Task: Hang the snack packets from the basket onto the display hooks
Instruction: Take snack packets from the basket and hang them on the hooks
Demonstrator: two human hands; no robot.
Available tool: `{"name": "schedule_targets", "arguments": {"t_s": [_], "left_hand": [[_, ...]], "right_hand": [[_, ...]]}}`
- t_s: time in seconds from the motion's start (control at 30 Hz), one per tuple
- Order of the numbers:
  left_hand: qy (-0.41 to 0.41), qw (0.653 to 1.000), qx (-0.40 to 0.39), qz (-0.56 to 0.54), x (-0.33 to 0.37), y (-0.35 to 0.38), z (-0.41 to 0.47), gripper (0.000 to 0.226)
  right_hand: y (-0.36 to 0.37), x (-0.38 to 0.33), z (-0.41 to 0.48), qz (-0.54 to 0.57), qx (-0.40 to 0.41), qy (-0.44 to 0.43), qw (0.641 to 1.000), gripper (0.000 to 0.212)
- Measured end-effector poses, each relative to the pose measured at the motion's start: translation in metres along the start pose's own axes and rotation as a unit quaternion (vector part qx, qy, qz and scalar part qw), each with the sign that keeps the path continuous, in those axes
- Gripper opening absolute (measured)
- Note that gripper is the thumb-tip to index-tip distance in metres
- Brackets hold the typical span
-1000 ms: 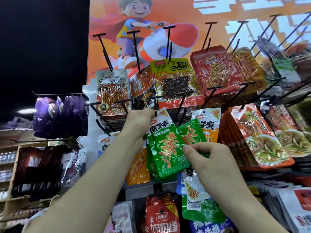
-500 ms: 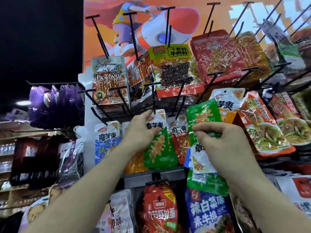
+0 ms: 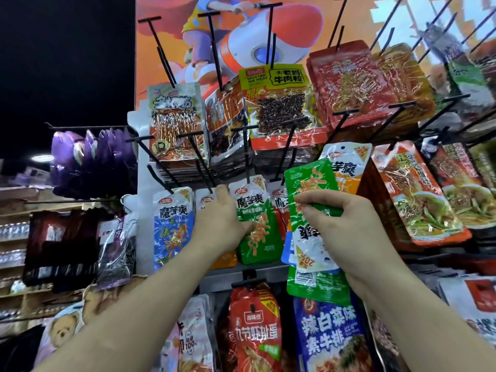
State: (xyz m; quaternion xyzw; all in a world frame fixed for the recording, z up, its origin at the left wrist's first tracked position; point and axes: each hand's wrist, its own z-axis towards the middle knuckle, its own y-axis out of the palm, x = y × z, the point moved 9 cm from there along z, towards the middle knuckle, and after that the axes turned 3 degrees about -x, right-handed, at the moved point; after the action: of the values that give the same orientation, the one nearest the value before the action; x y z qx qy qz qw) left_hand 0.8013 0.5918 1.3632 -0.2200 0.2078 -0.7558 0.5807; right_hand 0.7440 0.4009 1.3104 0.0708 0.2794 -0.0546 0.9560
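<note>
My right hand [image 3: 346, 226] pinches a bunch of snack packets, with a green packet [image 3: 311, 183] sticking up and a white-ended one [image 3: 311, 245] hanging down. My left hand [image 3: 222, 224] holds the side of a green packet [image 3: 257, 224] that hangs on a black display hook [image 3: 245, 154]. Beside it on the same row hang a blue packet [image 3: 173, 224], a red packet [image 3: 277, 208] and an orange-and-white packet [image 3: 349, 167]. The basket is out of view.
Rows of black hooks [image 3: 214, 47] jut from an orange poster board; upper hooks carry larger snack bags [image 3: 276, 100]. More packets [image 3: 255, 331] hang below. Purple bags [image 3: 88, 162] hang on the left and red noodle-style packs [image 3: 418, 194] on the right.
My left hand dropped from the hook's end to the hanging green packet's side. My right hand rose with its bunch, the green packet now pointing upward. The view shifted slightly downward.
</note>
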Motion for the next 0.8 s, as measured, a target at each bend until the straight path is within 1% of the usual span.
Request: {"name": "schedule_targets", "arguments": {"t_s": [0.1,0.23,0.3,0.37,0.43,0.47,0.57,0.63,0.67,0.7,0.73,0.77,0.8], "left_hand": [[-0.001,1.000,-0.014,-0.010,0.003,0.006,-0.003,0.094],[0.002,1.000,-0.002,0.006,0.005,0.002,-0.008,0.098],[0.002,1.000,0.002,0.027,0.005,-0.002,-0.010,0.094],[0.008,0.998,0.032,0.050,0.009,-0.010,-0.012,0.079],[0.040,0.991,0.072,0.102,0.022,-0.020,-0.017,0.052],[0.068,0.984,0.079,0.144,0.033,-0.021,-0.020,0.047],[0.152,0.957,0.062,0.240,0.059,-0.009,-0.020,0.066],[0.161,0.947,0.025,0.275,0.064,0.000,-0.013,0.068],[0.156,0.948,0.004,0.276,0.066,0.003,-0.011,0.065],[0.147,0.952,-0.007,0.269,0.067,0.002,-0.010,0.061],[0.128,0.966,-0.006,0.225,0.068,-0.003,-0.011,0.054],[0.121,0.984,0.009,0.129,0.070,-0.013,-0.013,0.044],[0.104,0.994,0.027,-0.027,0.070,-0.027,-0.018,0.033]], "right_hand": [[0.004,0.001,0.000,0.018,-0.004,0.013,1.000,0.016],[0.008,-0.004,-0.005,0.003,-0.030,0.018,0.999,0.018],[0.010,-0.009,-0.008,-0.022,-0.055,0.004,0.998,0.021],[0.006,-0.010,-0.010,-0.026,-0.055,-0.011,0.998,0.027],[-0.004,-0.012,-0.014,-0.029,-0.035,-0.019,0.999,0.037],[-0.008,-0.015,-0.016,-0.040,-0.027,-0.028,0.998,0.043],[-0.019,-0.021,-0.020,-0.041,-0.015,-0.045,0.998,0.068],[-0.026,-0.021,-0.021,-0.037,-0.017,-0.036,0.999,0.083],[-0.028,-0.020,-0.021,-0.037,-0.021,-0.031,0.999,0.087],[-0.029,-0.020,-0.021,-0.037,-0.027,-0.027,0.999,0.088],[-0.030,-0.018,-0.022,-0.036,-0.033,-0.022,0.999,0.088],[-0.031,-0.017,-0.023,-0.034,-0.036,-0.023,0.999,0.087],[-0.033,-0.016,-0.025,-0.027,-0.033,-0.028,0.999,0.083]]}}
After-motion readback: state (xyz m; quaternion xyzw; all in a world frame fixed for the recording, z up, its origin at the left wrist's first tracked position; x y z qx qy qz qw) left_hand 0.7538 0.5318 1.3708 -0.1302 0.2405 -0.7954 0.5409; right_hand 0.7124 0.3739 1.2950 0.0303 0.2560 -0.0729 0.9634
